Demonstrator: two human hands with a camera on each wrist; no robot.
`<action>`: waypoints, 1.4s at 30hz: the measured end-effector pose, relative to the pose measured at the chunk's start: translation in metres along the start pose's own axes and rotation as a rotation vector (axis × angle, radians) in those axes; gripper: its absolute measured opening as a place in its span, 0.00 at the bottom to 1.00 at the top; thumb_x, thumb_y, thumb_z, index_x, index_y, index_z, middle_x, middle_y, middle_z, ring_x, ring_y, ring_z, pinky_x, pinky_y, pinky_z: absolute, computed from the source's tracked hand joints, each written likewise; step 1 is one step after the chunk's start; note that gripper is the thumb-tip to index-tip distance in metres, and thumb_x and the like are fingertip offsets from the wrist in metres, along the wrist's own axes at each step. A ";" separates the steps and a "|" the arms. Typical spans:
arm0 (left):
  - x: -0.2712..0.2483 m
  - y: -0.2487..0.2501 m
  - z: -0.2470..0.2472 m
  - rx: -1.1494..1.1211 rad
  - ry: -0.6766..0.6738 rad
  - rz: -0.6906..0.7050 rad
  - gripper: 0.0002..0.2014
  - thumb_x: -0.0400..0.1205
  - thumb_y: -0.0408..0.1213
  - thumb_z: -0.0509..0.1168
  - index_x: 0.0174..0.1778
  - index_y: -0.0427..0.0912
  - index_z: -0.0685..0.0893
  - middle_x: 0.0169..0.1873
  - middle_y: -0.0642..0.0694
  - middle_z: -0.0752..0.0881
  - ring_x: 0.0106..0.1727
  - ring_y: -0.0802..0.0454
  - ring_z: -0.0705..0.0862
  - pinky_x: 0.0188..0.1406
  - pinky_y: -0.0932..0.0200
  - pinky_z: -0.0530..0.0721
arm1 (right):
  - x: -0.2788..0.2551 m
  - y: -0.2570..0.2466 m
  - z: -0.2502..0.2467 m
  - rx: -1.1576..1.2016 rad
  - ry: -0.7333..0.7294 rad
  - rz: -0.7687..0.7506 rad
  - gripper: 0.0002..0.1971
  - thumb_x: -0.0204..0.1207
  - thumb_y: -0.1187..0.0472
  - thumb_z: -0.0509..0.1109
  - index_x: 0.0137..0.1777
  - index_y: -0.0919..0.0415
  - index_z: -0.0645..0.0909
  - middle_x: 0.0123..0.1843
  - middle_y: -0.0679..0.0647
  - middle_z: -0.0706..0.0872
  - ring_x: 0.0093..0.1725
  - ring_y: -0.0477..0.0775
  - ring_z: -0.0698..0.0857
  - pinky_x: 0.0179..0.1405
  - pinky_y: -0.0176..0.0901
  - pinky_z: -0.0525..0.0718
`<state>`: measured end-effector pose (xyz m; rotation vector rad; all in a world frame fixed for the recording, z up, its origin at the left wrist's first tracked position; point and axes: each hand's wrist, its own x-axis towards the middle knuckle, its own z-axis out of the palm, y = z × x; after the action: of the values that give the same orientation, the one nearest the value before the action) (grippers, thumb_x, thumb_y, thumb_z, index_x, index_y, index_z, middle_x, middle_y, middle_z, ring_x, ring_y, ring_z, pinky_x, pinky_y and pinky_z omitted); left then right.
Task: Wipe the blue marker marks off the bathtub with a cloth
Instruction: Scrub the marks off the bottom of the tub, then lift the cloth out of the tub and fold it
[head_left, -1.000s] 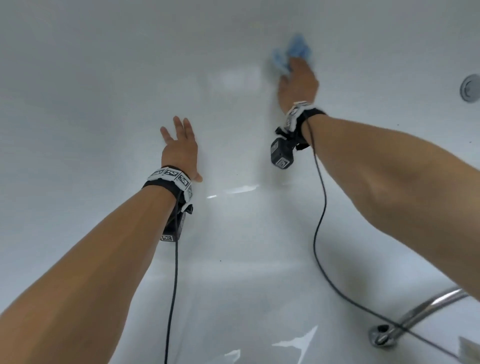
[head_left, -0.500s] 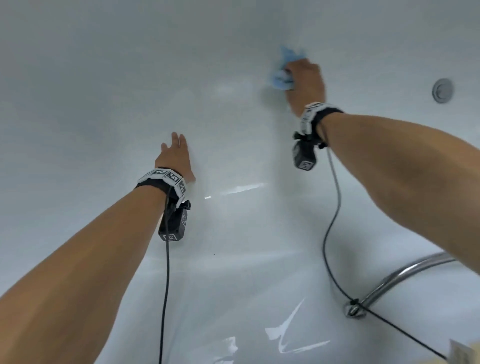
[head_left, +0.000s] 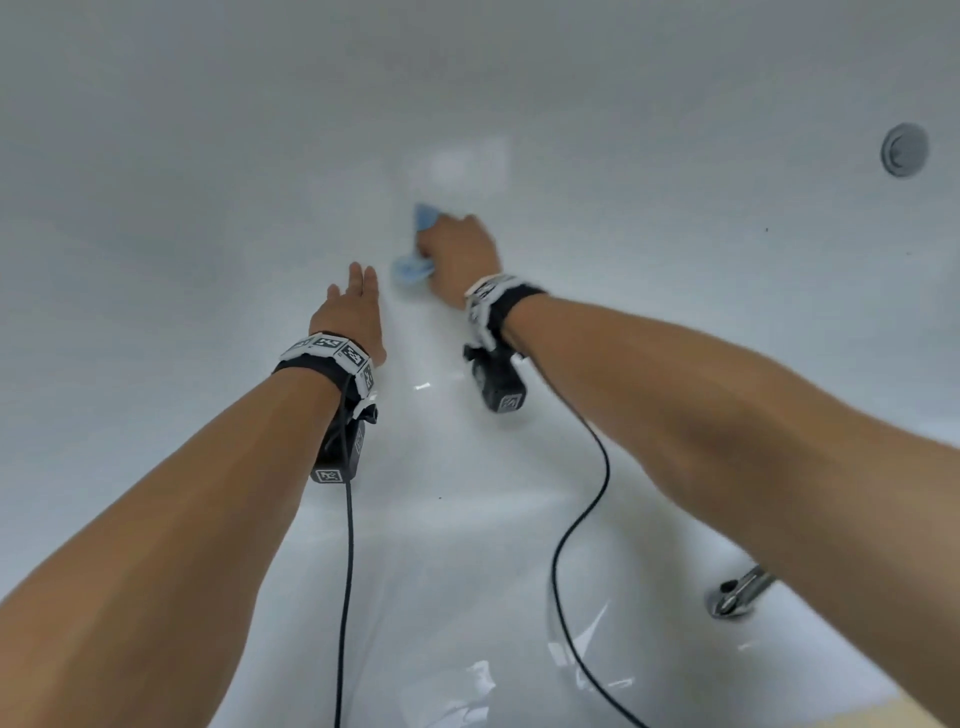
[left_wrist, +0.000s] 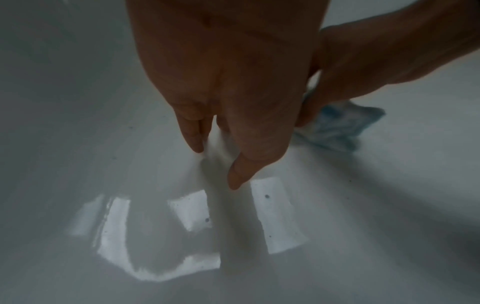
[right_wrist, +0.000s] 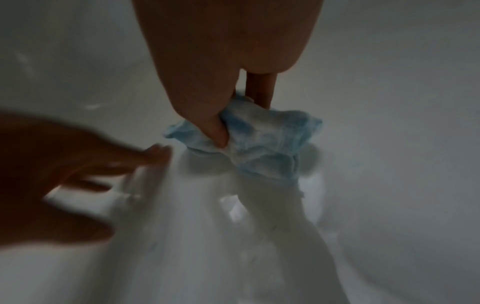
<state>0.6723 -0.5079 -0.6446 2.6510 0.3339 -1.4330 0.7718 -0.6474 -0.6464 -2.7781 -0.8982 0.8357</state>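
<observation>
My right hand (head_left: 457, 249) grips a crumpled light-blue cloth (head_left: 413, 267) and presses it onto the white bathtub (head_left: 208, 208) surface. In the right wrist view the thumb and fingers (right_wrist: 215, 127) pinch the cloth (right_wrist: 265, 144) against the tub. My left hand (head_left: 353, 306) lies just left of the cloth, with straight fingers resting flat on the tub. The left wrist view shows that hand (left_wrist: 221, 115) holding nothing, with the cloth (left_wrist: 337, 129) to its right. Faint bluish specks (right_wrist: 355, 164) show near the cloth; no clear marker line is visible.
A round metal overflow cap (head_left: 904, 149) sits on the far right wall. A chrome drain fitting with a hose (head_left: 737, 592) lies at the lower right. Two black cables (head_left: 576, 519) hang from the wrist cameras across the tub floor.
My right hand has dragged the cloth down the tub wall toward me and to the left, ending close beside the left hand. The left hand stays flat on the tub.
</observation>
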 end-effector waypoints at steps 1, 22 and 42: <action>-0.001 -0.001 0.001 0.005 0.003 0.001 0.54 0.76 0.31 0.71 0.88 0.43 0.37 0.87 0.48 0.36 0.86 0.37 0.52 0.76 0.44 0.74 | -0.002 -0.017 0.006 0.020 -0.023 -0.045 0.13 0.76 0.64 0.64 0.59 0.56 0.81 0.61 0.56 0.84 0.60 0.65 0.82 0.57 0.50 0.80; -0.039 -0.031 0.011 -0.086 -0.340 0.088 0.72 0.59 0.69 0.80 0.87 0.57 0.35 0.85 0.55 0.30 0.86 0.44 0.59 0.80 0.43 0.68 | -0.045 0.069 -0.019 0.089 -0.427 0.377 0.11 0.71 0.59 0.74 0.51 0.65 0.88 0.51 0.62 0.91 0.48 0.62 0.90 0.43 0.41 0.82; -0.099 -0.109 -0.032 0.059 0.039 -0.073 0.24 0.84 0.42 0.59 0.77 0.46 0.73 0.72 0.42 0.79 0.69 0.39 0.80 0.64 0.46 0.77 | -0.025 -0.093 0.013 0.029 -0.462 0.057 0.11 0.75 0.61 0.67 0.31 0.61 0.73 0.31 0.54 0.75 0.36 0.60 0.81 0.41 0.45 0.81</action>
<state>0.6198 -0.4095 -0.5435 2.7437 0.4023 -1.4343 0.7010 -0.5859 -0.6217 -2.6368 -0.8535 1.5261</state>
